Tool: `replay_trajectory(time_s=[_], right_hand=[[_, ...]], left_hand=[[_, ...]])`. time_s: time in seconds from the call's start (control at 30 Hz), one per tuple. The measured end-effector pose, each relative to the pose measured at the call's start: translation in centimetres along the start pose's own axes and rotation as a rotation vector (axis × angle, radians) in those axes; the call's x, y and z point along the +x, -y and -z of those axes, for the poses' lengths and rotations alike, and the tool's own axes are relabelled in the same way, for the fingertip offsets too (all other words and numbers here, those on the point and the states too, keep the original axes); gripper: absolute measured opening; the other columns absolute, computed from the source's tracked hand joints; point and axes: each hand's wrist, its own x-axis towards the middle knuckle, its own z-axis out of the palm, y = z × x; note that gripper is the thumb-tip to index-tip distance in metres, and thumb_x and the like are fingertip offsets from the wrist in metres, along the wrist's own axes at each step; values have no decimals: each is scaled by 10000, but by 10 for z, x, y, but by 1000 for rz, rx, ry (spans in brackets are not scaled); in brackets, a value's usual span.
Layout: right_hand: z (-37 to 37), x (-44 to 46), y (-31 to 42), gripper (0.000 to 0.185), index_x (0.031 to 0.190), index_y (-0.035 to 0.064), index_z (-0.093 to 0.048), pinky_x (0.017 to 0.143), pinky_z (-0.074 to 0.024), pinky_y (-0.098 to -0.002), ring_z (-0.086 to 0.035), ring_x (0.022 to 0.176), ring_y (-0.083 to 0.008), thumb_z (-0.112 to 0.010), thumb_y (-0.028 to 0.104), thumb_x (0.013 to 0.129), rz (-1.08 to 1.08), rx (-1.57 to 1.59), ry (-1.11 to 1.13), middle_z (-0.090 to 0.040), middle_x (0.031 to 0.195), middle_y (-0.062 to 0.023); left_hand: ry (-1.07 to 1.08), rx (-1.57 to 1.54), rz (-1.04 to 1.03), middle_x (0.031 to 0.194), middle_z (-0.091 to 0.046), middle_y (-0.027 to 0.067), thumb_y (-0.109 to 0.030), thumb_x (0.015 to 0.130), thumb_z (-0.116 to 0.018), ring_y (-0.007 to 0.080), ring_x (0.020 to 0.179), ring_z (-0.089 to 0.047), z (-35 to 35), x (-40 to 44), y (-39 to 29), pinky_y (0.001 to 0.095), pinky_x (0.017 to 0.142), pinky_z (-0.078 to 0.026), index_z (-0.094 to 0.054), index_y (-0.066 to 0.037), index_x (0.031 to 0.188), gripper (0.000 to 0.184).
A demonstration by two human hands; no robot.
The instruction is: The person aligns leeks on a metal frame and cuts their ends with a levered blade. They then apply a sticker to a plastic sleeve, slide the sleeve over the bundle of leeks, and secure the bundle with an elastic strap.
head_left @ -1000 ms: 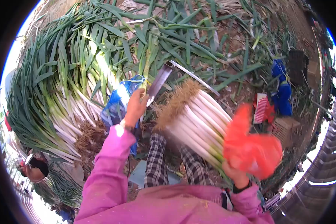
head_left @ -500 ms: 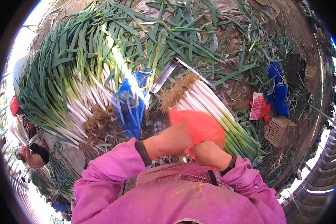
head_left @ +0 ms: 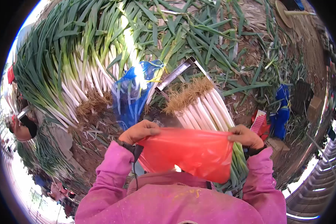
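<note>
A red plastic bag (head_left: 186,151) is stretched wide between my two hands, close to my body. My left hand (head_left: 141,131) pinches its upper left corner, and my right hand (head_left: 246,136) pinches the upper right one. Behind the bag lies a bundle of leeks (head_left: 209,110), its brown roots pointing away from me; the bag hides part of the stalks. At the root end stands a metal frame (head_left: 175,75). Just beyond my left hand is a blue mesh bag (head_left: 130,99).
A large pile of leeks (head_left: 74,63) spreads over the left side. Loose green leaves (head_left: 209,41) litter the ground ahead. On the right are blue netting (head_left: 282,112), a red and white packet (head_left: 258,121) and a dark crate (head_left: 301,98). Another person (head_left: 22,128) is at the far left.
Both hands have come to the red bag and moved apart, spreading it from a bunched shape. Earlier my left hand was at the blue mesh bag while my right held the red bag.
</note>
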Motion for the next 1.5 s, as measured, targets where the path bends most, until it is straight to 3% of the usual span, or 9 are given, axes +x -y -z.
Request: replay_trajectory(time_s=[0.23, 0.43, 0.67, 0.8, 0.9, 1.2, 1.37, 1.43, 1.5], right_hand=[[100, 170, 23, 132, 853, 31, -637, 622, -418, -219, -494, 677, -48, -631, 162, 865, 177, -371, -168, -558, 705, 64], [154, 316, -11, 190, 839, 22, -621, 551, -411, -234, -496, 636, -74, -600, 206, 882, -106, -350, -165, -575, 758, 18], [179, 375, -75, 189, 841, 22, -619, 548, -410, -234, -498, 632, -77, -596, 205, 883, -289, -386, -114, -578, 763, 13], [188, 377, -95, 189, 843, 23, -618, 546, -409, -234, -499, 629, -78, -593, 205, 884, -337, -440, -103, -580, 766, 11], [192, 373, -112, 188, 844, 23, -617, 544, -409, -234, -499, 627, -79, -592, 205, 884, -364, -470, -99, -581, 768, 9], [200, 331, -160, 187, 847, 24, -615, 540, -407, -234, -501, 621, -82, -587, 205, 885, -383, -596, -129, -585, 774, 3], [214, 275, -167, 186, 849, 25, -614, 538, -406, -234, -503, 618, -84, -584, 205, 886, -198, -586, -362, -587, 777, 0], [217, 251, -155, 186, 850, 25, -613, 537, -406, -234, -503, 617, -85, -583, 205, 886, -79, -491, -580, -588, 779, -2], [208, 232, -123, 162, 888, -4, -617, 593, -432, -246, -530, 656, -103, -568, 150, 894, -20, -372, -810, -595, 785, -27]], left_hand=[[-82, -681, -214, 893, -646, 5, -221, 882, -635, 102, 801, -600, 60, 134, 112, 282, 735, -497, -634, -36, 931, 192], [-376, -895, -328, 892, -659, 42, -197, 893, -629, 123, 776, -613, 78, 256, 186, 275, 714, -512, -635, -4, 973, 209], [-1070, -357, -407, 835, -642, 67, -214, 896, -589, 138, 745, -586, 54, 339, 207, 281, 688, -496, -604, -10, 899, 204], [-900, -764, -411, 880, -642, 102, -286, 894, -533, 174, 723, -590, 51, 321, 162, 321, 686, -503, -589, -26, 899, 266], [-896, -243, -281, 889, -653, 121, -282, 851, -562, 213, 737, -614, 70, 333, 185, 343, 691, -508, -611, -12, 923, 284], [-840, -46, -260, 875, -651, 172, -217, 816, -583, 324, 776, -617, 66, 325, 193, 399, 693, -507, -623, -5, 897, 229], [-650, 424, -22, 867, -650, 200, -180, 796, -594, 386, 798, -618, 67, 258, 161, 431, 695, -506, -629, -2, 882, 201], [-802, 567, 101, 864, -649, 212, -165, 789, -599, 411, 806, -619, 92, 218, 157, 443, 695, -505, -632, 0, 876, 190], [-1420, 420, -164, 935, -616, 202, -165, 823, -560, 379, 906, -589, 142, 210, 192, 431, 761, -467, -591, -31, 903, 159]])
